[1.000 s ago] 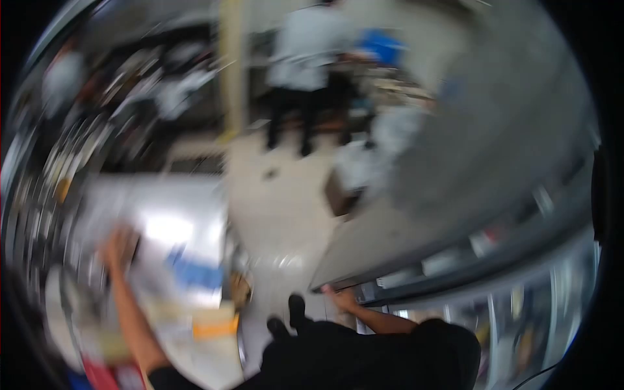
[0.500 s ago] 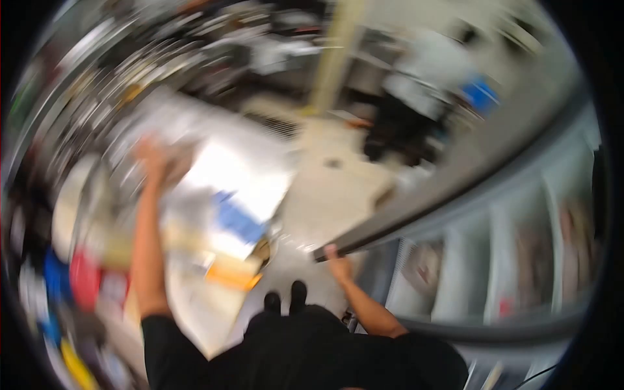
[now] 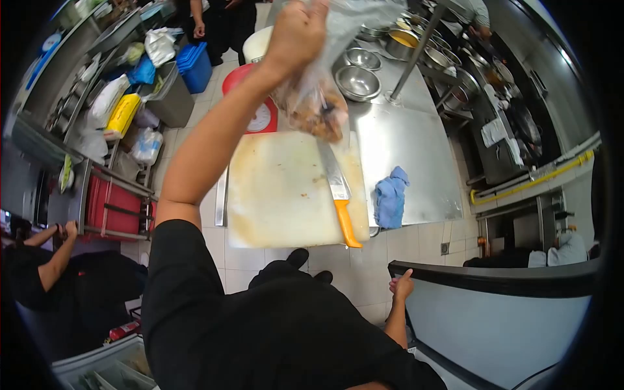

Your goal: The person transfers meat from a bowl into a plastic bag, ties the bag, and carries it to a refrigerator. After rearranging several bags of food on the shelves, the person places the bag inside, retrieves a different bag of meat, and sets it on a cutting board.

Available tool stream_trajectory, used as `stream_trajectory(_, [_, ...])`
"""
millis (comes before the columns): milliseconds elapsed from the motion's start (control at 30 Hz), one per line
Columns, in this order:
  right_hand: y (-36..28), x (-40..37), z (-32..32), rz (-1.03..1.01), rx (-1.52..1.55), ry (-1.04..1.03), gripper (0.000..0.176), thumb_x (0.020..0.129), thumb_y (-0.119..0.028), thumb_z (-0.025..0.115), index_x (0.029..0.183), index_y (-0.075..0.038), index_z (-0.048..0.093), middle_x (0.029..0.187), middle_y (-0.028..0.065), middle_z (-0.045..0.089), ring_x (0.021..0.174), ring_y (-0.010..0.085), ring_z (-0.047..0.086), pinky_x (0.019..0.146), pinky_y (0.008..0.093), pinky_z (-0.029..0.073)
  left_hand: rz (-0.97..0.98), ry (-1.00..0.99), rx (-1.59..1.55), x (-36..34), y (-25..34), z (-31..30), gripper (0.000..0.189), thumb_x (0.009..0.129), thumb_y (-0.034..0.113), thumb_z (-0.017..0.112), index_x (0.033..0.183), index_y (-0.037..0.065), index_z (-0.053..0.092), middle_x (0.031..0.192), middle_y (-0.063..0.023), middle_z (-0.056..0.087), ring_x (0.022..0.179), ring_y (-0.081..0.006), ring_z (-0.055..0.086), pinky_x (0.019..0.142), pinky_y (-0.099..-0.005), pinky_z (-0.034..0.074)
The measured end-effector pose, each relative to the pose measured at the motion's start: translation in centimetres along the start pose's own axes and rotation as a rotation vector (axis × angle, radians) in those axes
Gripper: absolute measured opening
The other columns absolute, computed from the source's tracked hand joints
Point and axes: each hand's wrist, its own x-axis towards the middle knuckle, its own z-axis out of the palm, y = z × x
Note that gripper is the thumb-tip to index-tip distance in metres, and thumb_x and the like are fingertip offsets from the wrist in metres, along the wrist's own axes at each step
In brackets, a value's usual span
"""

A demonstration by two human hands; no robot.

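Note:
My left hand (image 3: 298, 39) is raised over the far side of the worktop, its fingers closed round the top of a clear plastic bag (image 3: 318, 107). Brownish food pieces fill the bottom of the bag, which hangs over the far edge of a white cutting board (image 3: 273, 195). A knife with an orange handle (image 3: 346, 224) lies along the board's right side, its blade tip near the bag. Low on the right, my right hand (image 3: 402, 285) is closed on the edge of a black-framed fridge door (image 3: 494, 312).
A blue cloth (image 3: 391, 198) lies on the steel table (image 3: 422, 156), with metal bowls (image 3: 357, 82) behind. A red scale (image 3: 261, 120) stands beyond the board. Co-workers are at left (image 3: 52, 273), at the back and at right. Open fridge containers (image 3: 117, 374) show at lower left.
My view has turned left, bringing the board and table to the middle. The bag in my left hand is now over the board's far edge. My right hand stays on the fridge door.

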Motion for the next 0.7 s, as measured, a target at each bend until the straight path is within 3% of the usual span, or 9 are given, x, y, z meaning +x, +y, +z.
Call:
stream_trajectory(33, [0.8,0.8,0.7,-0.014,-0.01,-0.012,0.076,0.093,-0.062,0.034,0.074,0.008,0.059,0.063,0.0152,0.062,0.048,0.0214,0.061,0.04,0.0321,0.051,-0.007,0.016,0.011,0.0,0.1,-1.7,0.043,0.093,0.028,0.047,0.069,-0.006,0.058,0.064,-0.0292,0.056,0.061,-0.0434,0.061,0.054,-0.049,0.044])
stream_trajectory(100, [2.1,2.4,1.6,0.11,-0.118,-0.213,0.072,0.094,-0.06,0.034,0.077,0.006,0.057,0.062,0.0152,0.061,0.048,0.0221,0.061,0.041,0.0338,0.052,-0.013,0.156,-0.024,0.2,1.5,-6.9,0.045,0.093,0.032,0.053,0.066,-0.003,0.051,0.053,-0.024,0.051,0.047,-0.0344,0.052,0.047,-0.0446,0.038])
stream_trajectory(267, [4.1,1.3,2.8,0.276,-0.228,-0.428,0.065,0.095,-0.055,0.037,0.092,0.006,0.055,0.075,0.0201,0.064,0.053,0.0281,0.063,0.045,0.038,0.055,0.105,0.295,-0.028,3.8,-0.5,-15.5,0.045,0.094,0.03,0.051,0.065,-0.004,0.054,0.053,-0.015,0.052,0.049,-0.0223,0.049,0.05,-0.0394,0.039])
stream_trajectory(300, [4.6,0.7,2.7,0.301,-0.239,-0.455,0.063,0.095,-0.054,0.039,0.093,0.007,0.055,0.079,0.0211,0.064,0.055,0.0289,0.063,0.046,0.0385,0.055,0.157,0.327,-0.04,5.1,-1.8,-17.1,0.039,0.094,0.025,0.052,0.066,-0.003,0.057,0.054,-0.0116,0.052,0.049,-0.0199,0.047,0.051,-0.0371,0.039])
stream_trajectory(333, [5.2,-0.2,2.1,0.266,-0.26,-0.477,0.061,0.096,-0.052,0.041,0.094,0.007,0.056,0.08,0.0212,0.065,0.056,0.0289,0.064,0.047,0.0383,0.056,0.04,0.159,-0.109,8.1,-11.1,-18.1,0.043,0.093,0.032,0.057,0.067,-0.003,0.054,0.054,-0.0054,0.053,0.051,-0.0148,0.049,0.05,-0.0343,0.04])
stream_trajectory(433, [6.2,-2.9,0.5,0.275,-0.368,-0.492,0.053,0.097,-0.044,0.045,0.098,0.008,0.056,0.082,0.021,0.065,0.058,0.0283,0.064,0.048,0.0374,0.056,0.096,0.215,-0.171,8.7,-16.5,-17.7,0.047,0.093,0.035,0.057,0.064,-0.001,0.053,0.055,0.0016,0.047,0.054,-0.0074,0.041,0.049,-0.0306,0.037])
stream_trajectory(500, [3.8,-6.6,-0.8,0.185,-0.656,-0.537,0.05,0.097,-0.041,0.046,0.099,0.008,0.056,0.084,0.0206,0.066,0.061,0.0274,0.065,0.05,0.0367,0.057,0.115,0.26,-0.18,9.0,-19.7,-17.3,0.047,0.094,0.037,0.055,0.066,-0.001,0.053,0.055,0.0005,0.048,0.053,-0.0085,0.041,0.05,-0.0307,0.037])
stream_trajectory(633, [8.5,-5.2,-2.6,-0.016,-0.773,-0.621,0.045,0.096,-0.038,0.047,0.096,0.005,0.059,0.082,0.0172,0.067,0.06,0.0252,0.065,0.05,0.036,0.054,0.128,0.35,-0.264,8.0,-22.2,-16.4,0.052,0.093,0.04,0.054,0.061,0.0,0.052,0.05,-0.0033,0.046,0.05,-0.0115,0.041,0.048,-0.034,0.037])
stream_trajectory(700, [11.9,-4.0,-3.5,-0.152,-0.837,-0.696,0.041,0.096,-0.035,0.048,0.094,0.004,0.06,0.081,0.0149,0.068,0.06,0.0236,0.064,0.049,0.0356,0.053,0.013,0.194,-0.087,7.1,-22.9,-16.8,0.046,0.097,0.038,0.051,0.069,0.002,0.055,0.056,0.0038,0.048,0.054,-0.0051,0.04,0.05,-0.0279,0.037])
